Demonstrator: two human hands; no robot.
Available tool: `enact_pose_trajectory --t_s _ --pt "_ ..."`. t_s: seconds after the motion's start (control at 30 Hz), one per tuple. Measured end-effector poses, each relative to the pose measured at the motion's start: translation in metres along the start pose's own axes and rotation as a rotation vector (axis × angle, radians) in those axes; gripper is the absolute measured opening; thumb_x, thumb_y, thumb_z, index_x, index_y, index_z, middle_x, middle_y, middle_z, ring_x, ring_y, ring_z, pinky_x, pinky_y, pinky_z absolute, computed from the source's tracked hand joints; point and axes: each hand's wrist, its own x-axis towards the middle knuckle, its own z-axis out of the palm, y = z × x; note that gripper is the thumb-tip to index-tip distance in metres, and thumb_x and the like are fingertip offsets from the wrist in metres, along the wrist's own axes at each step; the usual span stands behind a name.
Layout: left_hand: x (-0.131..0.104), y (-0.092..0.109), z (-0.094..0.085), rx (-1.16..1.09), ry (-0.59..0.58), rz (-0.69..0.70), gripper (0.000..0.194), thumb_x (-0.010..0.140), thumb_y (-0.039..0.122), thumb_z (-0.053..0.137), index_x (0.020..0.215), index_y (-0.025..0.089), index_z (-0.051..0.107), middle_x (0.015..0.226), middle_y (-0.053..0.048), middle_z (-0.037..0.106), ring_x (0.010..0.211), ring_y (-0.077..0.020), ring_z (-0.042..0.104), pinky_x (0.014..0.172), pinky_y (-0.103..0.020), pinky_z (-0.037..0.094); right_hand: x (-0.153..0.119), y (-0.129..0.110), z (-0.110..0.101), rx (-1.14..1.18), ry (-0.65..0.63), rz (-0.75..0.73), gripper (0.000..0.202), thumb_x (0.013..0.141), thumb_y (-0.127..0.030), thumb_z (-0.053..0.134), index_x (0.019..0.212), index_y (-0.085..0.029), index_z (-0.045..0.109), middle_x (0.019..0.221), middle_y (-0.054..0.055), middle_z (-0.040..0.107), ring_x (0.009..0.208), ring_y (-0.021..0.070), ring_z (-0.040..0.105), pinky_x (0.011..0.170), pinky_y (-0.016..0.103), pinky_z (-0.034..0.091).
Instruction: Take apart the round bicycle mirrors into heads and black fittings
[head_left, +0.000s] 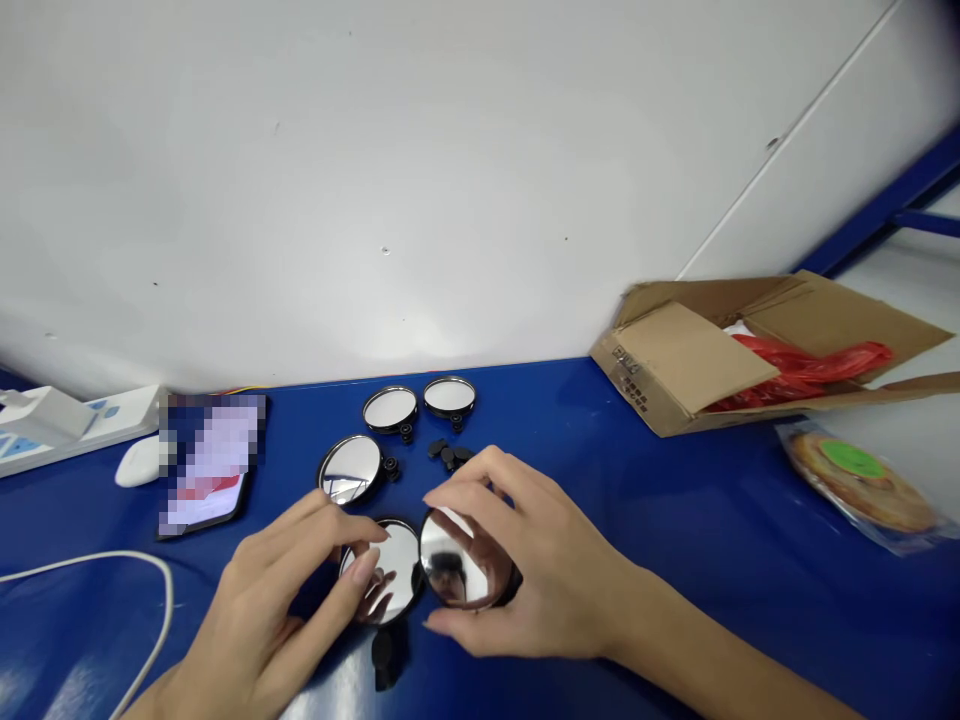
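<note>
My right hand (540, 560) grips a round convex mirror (457, 565) by its rim, thumb below and fingers above, the glass facing me. Just left of it, my left hand (292, 580) hovers over another round mirror (401, 565), its thumb and index finger slightly apart with nothing visible between them. That mirror has a black mount (384, 655) at its lower edge. Farther back lie three more mirrors: one on the left (351, 470), one in the middle (390, 408) and one on the right (450, 395). Small black parts (448, 454) lie in a pile behind my right hand.
A phone (214, 465), a white mouse-shaped object (142, 460) and a white cable (166, 590) are on the left of the blue table (712, 560). An open cardboard box (645, 370) holds red plastic (810, 365). Wrapped flat food (862, 480) lies at right.
</note>
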Motion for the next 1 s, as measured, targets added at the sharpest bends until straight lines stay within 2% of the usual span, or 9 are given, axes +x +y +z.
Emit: enact_pose_trajectory --t_s 0.13,0.3,0.37,0.43,0.53,0.6,0.67,0.77,1.0 --pt "0.002 0.008 -0.002 -0.046 -0.038 0.043 0.018 0.114 0.017 0.069 0.122 0.032 0.075 0.110 0.000 0.083 0.104 -0.0242 0.068 0.097 -0.034 0.055 0.001 -0.008 0.004 0.010 0.094 -0.259 0.047 0.109 -0.037 0.090 0.143 -0.012 0.071 0.141 0.020 0.078 0.130 0.0273 0.079 0.112 0.042 0.071" --pt "-0.002 0.010 0.007 -0.159 -0.049 -0.089 0.009 0.114 0.027 0.079 0.106 0.031 0.078 0.100 0.001 0.079 0.103 -0.0228 0.069 0.095 -0.031 0.056 0.002 -0.021 0.009 -0.032 0.138 -0.407 0.029 0.112 -0.016 0.078 0.140 -0.009 0.075 0.137 0.020 0.084 0.149 0.0276 0.076 0.128 0.044 0.067" --pt "-0.004 0.009 0.011 -0.229 -0.034 -0.159 0.011 0.116 0.031 0.078 0.105 0.031 0.082 0.103 0.000 0.081 0.101 -0.0219 0.072 0.093 -0.029 0.059 0.002 -0.023 0.012 -0.078 0.181 -0.400 0.029 0.112 -0.013 0.076 0.141 -0.011 0.074 0.138 0.020 0.084 0.150 0.0278 0.076 0.125 0.043 0.069" --pt "-0.006 0.009 0.012 -0.275 0.008 -0.248 0.013 0.116 0.035 0.078 0.106 0.032 0.086 0.103 0.000 0.083 0.100 -0.0216 0.074 0.091 -0.028 0.061 0.001 -0.023 0.015 -0.125 0.233 -0.309 0.032 0.115 -0.023 0.077 0.145 -0.012 0.070 0.140 0.021 0.083 0.144 0.0284 0.078 0.117 0.043 0.073" --pt "-0.004 0.008 0.010 -0.298 0.164 -0.413 0.018 0.111 0.044 0.085 0.100 0.030 0.089 0.096 0.000 0.084 0.093 -0.0216 0.077 0.088 -0.027 0.064 0.001 -0.017 0.017 -0.171 0.271 -0.161 0.037 0.119 -0.043 0.077 0.139 -0.014 0.067 0.122 0.016 0.084 0.107 0.0242 0.084 0.091 0.040 0.074" --pt "-0.001 0.007 0.009 -0.339 0.217 -0.490 0.023 0.107 0.049 0.089 0.099 0.028 0.090 0.093 -0.001 0.085 0.090 -0.0219 0.078 0.088 -0.027 0.066 0.002 -0.013 0.017 -0.198 0.251 -0.139 0.027 0.120 -0.042 0.077 0.127 -0.018 0.067 0.104 0.008 0.081 0.085 0.0198 0.076 0.078 0.037 0.067" --pt "0.001 0.006 0.008 -0.420 0.171 -0.543 0.028 0.108 0.052 0.088 0.100 0.025 0.090 0.092 -0.002 0.085 0.087 -0.0212 0.078 0.083 -0.025 0.066 0.002 -0.011 0.016 -0.214 0.236 -0.137 0.020 0.120 -0.038 0.076 0.120 -0.021 0.064 0.095 0.004 0.078 0.078 0.0182 0.071 0.074 0.035 0.062" --pt "0.000 0.004 0.007 -0.531 0.081 -0.592 0.033 0.112 0.054 0.083 0.100 0.024 0.087 0.085 -0.002 0.081 0.078 -0.0181 0.073 0.072 -0.022 0.064 0.001 -0.014 0.015 -0.227 0.252 -0.112 0.027 0.121 -0.045 0.073 0.119 -0.021 0.061 0.094 0.004 0.077 0.075 0.0183 0.067 0.073 0.036 0.058" --pt "-0.005 -0.002 0.009 -0.639 0.092 -0.623 0.028 0.112 0.051 0.085 0.102 0.024 0.083 0.084 0.000 0.080 0.075 -0.0165 0.075 0.072 -0.021 0.065 0.002 -0.013 0.012 -0.393 0.160 -0.112 0.039 0.125 -0.047 0.062 0.101 -0.018 0.070 0.083 0.003 0.066 0.075 0.0212 0.058 0.070 0.038 0.049"
